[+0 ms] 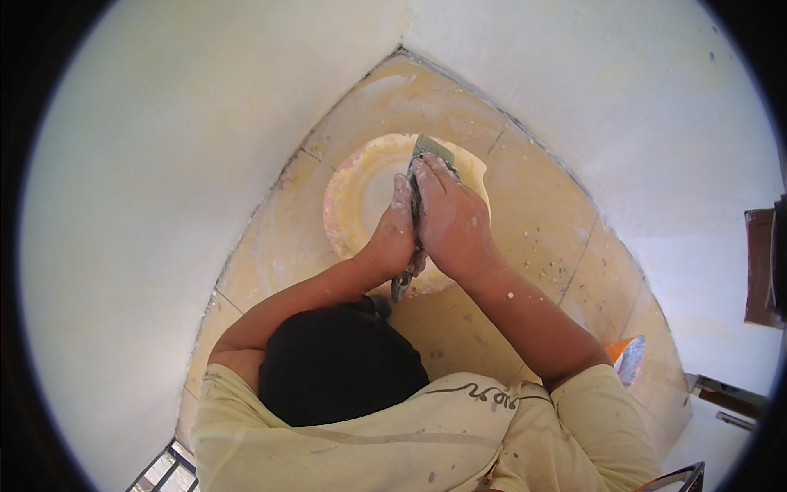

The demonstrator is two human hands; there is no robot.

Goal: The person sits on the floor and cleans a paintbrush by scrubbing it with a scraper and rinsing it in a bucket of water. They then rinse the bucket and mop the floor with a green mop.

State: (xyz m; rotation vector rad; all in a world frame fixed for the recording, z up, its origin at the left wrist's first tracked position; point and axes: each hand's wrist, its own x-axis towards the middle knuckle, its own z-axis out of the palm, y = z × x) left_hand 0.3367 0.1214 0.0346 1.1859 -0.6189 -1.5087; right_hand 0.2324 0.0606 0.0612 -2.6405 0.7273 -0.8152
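A wide paintbrush [435, 147] is sandwiched between my two palms, its pale bristles towards the far side and its stained handle sticking out near my wrists. My left hand [393, 234] presses on the brush from the left, thumb side up. From the right, my right hand [455, 215] lies along it with fingers stretched towards the bristles; both hands carry whitish smears. Below them stands a round bucket [344, 203] with a yellowish, pink-stained, crusted wall. Pale matter shows inside, though whether it is liquid I cannot tell. My hands and forearms hide part of the rim.
Pale walls [141, 184] meet in a corner just beyond the bucket. Tan floor tiles [541, 203] bear smears and scattered crumbs. An orange and silvery packet [627, 360] lies beside my right elbow. Dark metal bars [166, 470] show at lower left.
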